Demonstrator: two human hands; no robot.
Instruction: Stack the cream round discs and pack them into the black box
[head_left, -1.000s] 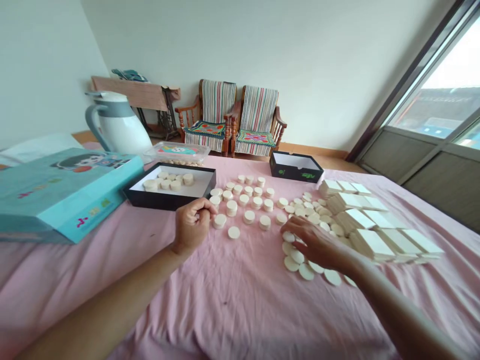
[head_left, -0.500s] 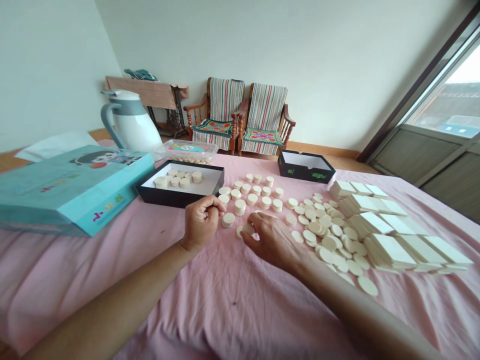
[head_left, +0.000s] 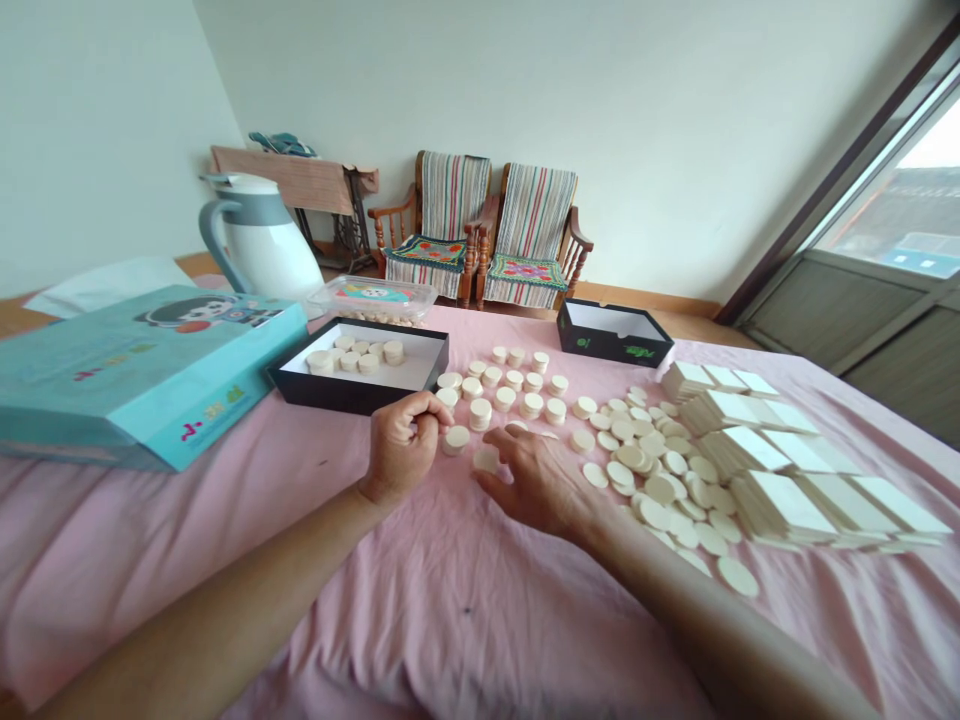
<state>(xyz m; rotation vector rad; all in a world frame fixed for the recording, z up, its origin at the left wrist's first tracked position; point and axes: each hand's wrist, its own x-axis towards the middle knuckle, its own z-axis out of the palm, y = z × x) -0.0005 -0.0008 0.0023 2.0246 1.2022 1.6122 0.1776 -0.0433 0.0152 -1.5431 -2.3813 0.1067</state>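
My left hand [head_left: 405, 445] is closed in a fist above the pink cloth, its thumb against curled fingers. Whatever may be inside the fist is hidden. Just right of it stands a short stack of pale round discs [head_left: 455, 440]. My right hand [head_left: 532, 475] reaches in from the right, palm down, fingers apart. Between its thumb and index finger a round wooden disc [head_left: 486, 460] lies on the cloth. Beyond both hands, several small stacks of discs [head_left: 505, 400] form rough rows. Loose discs [head_left: 660, 488] are heaped to the right of my right hand.
A black box [head_left: 360, 398] holding disc stacks stands left, beside a turquoise box [head_left: 150, 390] and a white jug [head_left: 266, 250]. Behind is a clear plastic container [head_left: 375, 297]. Another black box [head_left: 615, 340] sits far right. Piles of rectangular wooden pieces [head_left: 787, 505] fill the right side.
My right hand has shifted slightly left and its fingers have spread from the disc, which now rests where a lower disc showed. My left fist stays in place.
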